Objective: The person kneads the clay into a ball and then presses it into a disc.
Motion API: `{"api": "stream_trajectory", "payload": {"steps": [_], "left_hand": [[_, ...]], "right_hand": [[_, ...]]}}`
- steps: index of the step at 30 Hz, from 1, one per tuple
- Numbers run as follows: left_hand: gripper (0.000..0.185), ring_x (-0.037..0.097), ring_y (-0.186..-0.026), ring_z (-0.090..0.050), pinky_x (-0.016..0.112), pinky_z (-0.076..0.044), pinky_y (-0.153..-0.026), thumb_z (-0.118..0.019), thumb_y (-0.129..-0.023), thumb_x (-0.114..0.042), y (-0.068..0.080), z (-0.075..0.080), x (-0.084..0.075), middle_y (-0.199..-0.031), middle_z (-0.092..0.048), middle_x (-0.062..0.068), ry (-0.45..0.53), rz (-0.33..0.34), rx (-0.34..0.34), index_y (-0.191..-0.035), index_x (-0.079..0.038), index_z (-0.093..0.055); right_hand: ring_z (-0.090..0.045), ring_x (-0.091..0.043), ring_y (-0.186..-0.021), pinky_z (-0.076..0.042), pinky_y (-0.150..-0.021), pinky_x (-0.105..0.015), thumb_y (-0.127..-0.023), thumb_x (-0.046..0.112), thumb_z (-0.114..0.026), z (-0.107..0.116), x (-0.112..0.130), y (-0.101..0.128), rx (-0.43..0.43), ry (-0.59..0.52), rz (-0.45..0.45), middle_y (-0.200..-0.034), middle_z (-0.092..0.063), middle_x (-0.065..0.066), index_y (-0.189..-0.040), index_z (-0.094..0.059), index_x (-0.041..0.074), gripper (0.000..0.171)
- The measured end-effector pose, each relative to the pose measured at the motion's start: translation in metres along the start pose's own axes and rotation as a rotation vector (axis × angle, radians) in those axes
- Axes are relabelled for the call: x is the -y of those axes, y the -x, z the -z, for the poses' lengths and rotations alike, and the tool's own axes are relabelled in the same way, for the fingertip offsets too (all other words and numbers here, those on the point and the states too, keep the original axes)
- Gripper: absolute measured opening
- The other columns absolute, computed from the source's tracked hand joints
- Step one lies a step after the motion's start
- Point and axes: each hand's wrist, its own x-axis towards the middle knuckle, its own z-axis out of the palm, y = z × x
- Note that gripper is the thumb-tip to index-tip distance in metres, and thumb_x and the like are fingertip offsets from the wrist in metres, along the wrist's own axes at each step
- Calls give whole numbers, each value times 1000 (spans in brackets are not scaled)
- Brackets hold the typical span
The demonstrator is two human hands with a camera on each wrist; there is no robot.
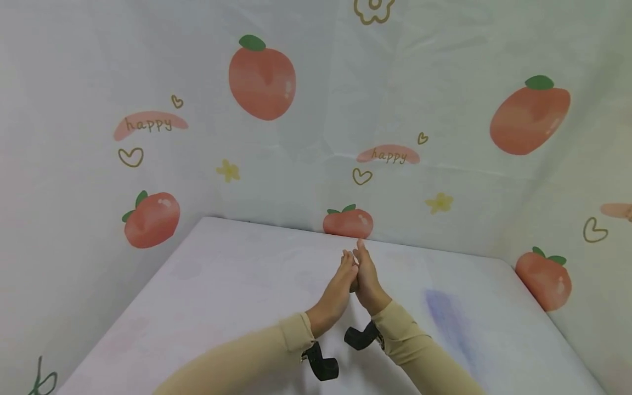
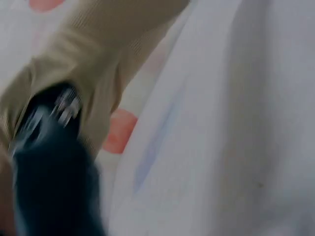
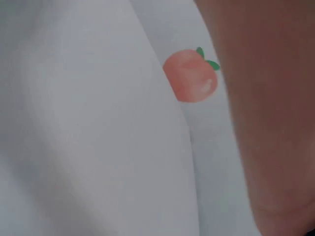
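Note:
In the head view my left hand and right hand meet above the white table, palms facing each other. Their fingers are straight and point up and away from me. No object shows between them, though the inner palms are hidden. A black wrist camera mount sits under the left cuff, and another black mount hangs by the right cuff. The left wrist view is blurred; a beige sleeve and a dark mount fill its left side. Bare skin of a hand takes up the right of the right wrist view.
Below the hands lies a white tabletop with a faint purple streak on the right. Behind it and along both sides hangs a white cloth printed with red fruit, hearts and the word "happy".

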Motion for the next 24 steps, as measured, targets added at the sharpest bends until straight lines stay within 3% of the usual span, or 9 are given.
{"api": "stream_trajectory", "payload": {"steps": [4,7,10,12,14,17,20,24], "left_hand": [[61,20,-150,4,48,0,-121,-27,-106,-36,-12,9,0,-163,0,3,52,23,-96,-155,-7,-6],[64,22,-150,3,48,-1,-121,-30,-105,-39,-19,16,5,-163,0,6,16,59,-149,-155,-7,-6],[65,26,-150,5,51,0,-120,-26,-105,-41,-20,16,17,-163,2,10,-40,118,-146,-155,-4,-7],[66,27,-150,6,53,1,-120,-21,-106,-44,-18,14,24,-163,3,11,-23,159,-132,-155,-4,-5],[67,28,-150,8,55,1,-119,-16,-106,-46,-16,10,29,-163,5,11,27,163,-118,-155,-4,-3],[66,26,-150,8,54,0,-120,-12,-105,-48,-11,4,25,-163,4,8,97,94,-95,-155,-6,-3],[63,25,-150,7,54,0,-120,-11,-106,-45,-7,1,13,-163,4,5,97,-10,-47,-156,-7,-4],[63,23,-150,10,54,3,-119,-11,-105,-46,-12,3,1,-163,6,4,102,-26,-60,-156,-9,-4]], "right_hand": [[-45,-21,-118,-25,-114,-54,-104,49,-20,-9,-7,9,34,97,-46,-154,-28,-19,-153,-18,0,69],[-49,-12,-99,-34,-108,-52,-105,43,-19,-16,-9,18,40,71,-89,-145,-37,-20,-152,-23,-1,64],[-44,-21,-125,-27,-113,-51,-106,39,-21,-17,-5,22,38,-9,-39,-154,-24,-23,-154,-17,1,61],[-25,-30,-143,-18,-117,-50,-106,38,-23,-14,1,21,43,-39,24,-159,-10,-23,-156,-8,5,62],[-1,-34,-149,-7,-120,-52,-106,39,-23,-9,5,20,48,-40,72,-160,1,-23,-156,-2,10,63],[1,-35,-150,-5,-121,-50,-105,41,-22,-4,8,14,34,7,105,-161,1,-22,-157,-1,13,63],[-3,-34,-150,-7,-121,-51,-105,44,-22,0,4,6,-7,30,88,-161,-4,-20,-157,-3,13,63],[-12,-37,-146,-12,-117,-56,-104,46,-23,-2,-4,2,-52,6,23,-159,-10,-25,-156,-7,8,66]]}}
